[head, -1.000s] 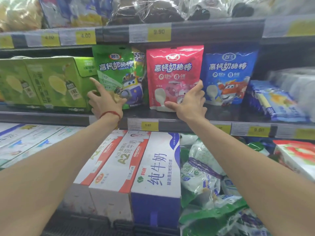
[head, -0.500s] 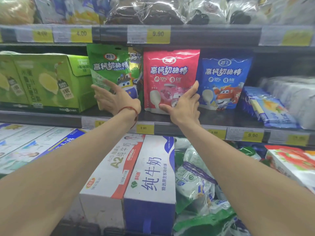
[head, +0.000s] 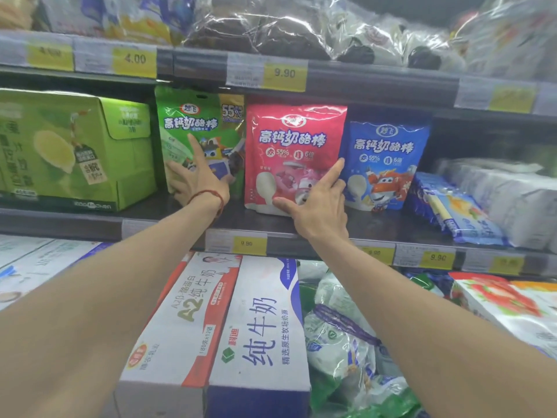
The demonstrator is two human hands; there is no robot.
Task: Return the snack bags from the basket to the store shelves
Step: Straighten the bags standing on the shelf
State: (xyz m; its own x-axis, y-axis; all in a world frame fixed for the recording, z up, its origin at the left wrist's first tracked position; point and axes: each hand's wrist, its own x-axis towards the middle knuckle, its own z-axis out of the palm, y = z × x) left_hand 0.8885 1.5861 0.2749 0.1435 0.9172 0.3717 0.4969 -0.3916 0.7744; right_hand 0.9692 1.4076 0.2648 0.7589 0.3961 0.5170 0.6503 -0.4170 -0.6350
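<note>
Three snack bags stand upright on the middle shelf (head: 376, 227): a green bag (head: 187, 122), a red bag (head: 297, 146) and a blue bag (head: 385, 158). My left hand (head: 197, 182), with a red string at the wrist, rests flat against the lower front of the green bag, fingers spread. Touching the red bag's lower right part is my right hand (head: 316, 206), index finger stretched up along the bag's right edge. Neither hand grips anything. No basket is in view.
A green carton (head: 75, 149) stands left of the green bag. Blue wrapped packs (head: 452, 206) lie at the right of the shelf. Below are milk cartons (head: 259, 327) and bagged goods (head: 340, 336). The upper shelf holds clear-wrapped dark snacks (head: 271, 28).
My left hand has shifted right from the green carton's edge onto the green bag's front. The right hand stays on the red bag. The camera view has drifted slightly.
</note>
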